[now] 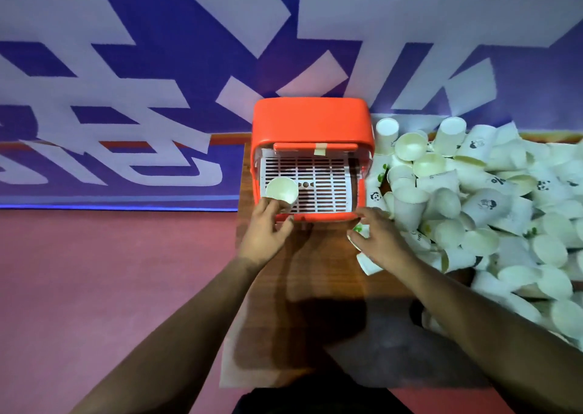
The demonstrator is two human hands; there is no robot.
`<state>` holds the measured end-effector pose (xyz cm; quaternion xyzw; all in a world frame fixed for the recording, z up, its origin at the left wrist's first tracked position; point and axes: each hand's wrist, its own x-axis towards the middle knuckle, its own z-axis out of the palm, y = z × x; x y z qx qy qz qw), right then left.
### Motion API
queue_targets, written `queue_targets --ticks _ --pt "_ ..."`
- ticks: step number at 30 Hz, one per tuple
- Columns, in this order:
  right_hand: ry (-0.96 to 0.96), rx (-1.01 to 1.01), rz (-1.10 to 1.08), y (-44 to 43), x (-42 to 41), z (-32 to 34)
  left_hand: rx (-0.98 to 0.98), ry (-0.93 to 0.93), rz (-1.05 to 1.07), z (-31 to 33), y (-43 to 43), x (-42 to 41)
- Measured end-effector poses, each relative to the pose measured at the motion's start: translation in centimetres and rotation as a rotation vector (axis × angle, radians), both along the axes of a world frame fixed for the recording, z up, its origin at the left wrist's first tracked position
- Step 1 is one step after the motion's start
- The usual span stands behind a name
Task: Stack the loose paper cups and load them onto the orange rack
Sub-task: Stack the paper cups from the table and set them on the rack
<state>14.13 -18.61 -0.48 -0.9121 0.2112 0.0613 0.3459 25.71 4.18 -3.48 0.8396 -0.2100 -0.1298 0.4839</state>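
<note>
On the wooden table (303,287): one orange rack (310,118), one heap of loose cups (492,205), two bare hands.
Rack count: one; orange shell, open side facing the person, white slotted tray (318,180) inside, strip of tape (320,148) on its upper bar.
Cups in rack: one paper cup (281,189), at the tray's front-left corner.
Cup look: plain white, cream inside, round rim fully visible.
Cup axis: mouth points up toward the camera; long axis roughly vertical, tipped slightly.
Loose cups: too many to count exactly, several dozen; white, some with panda prints or green marks; lying on their sides at mixed angles, a few upright, right of the rack and touching it.
Left hand (265,230): fingers curled round the lower body of the cup in the rack, gripping it.
Right hand (383,240): fingers spread, palm down over cups at the heap's near-left edge; whether it actually grips one, cannot tell.
Floor (110,271): red, left of the table.
</note>
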Motion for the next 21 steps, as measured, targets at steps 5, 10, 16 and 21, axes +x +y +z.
queue_targets --ticks 5,10,16,21 --pt "0.051 -0.117 -0.103 -6.3 -8.0 0.2 0.053 0.100 -0.160 -1.1 -5.2 -5.0" --pt "0.079 -0.149 -0.069 -9.4 -13.7 -0.3 0.227 0.165 -0.283 -1.9 -11.5 -9.3" --pt "0.281 -0.160 0.166 -11.1 -19.4 -2.2 0.434 0.074 -0.354 -3.5 -16.4 -12.8" --pt "0.290 -0.343 0.306 -11.5 -21.8 -4.7 0.533 -0.054 -0.304 -4.0 -18.9 -13.1"
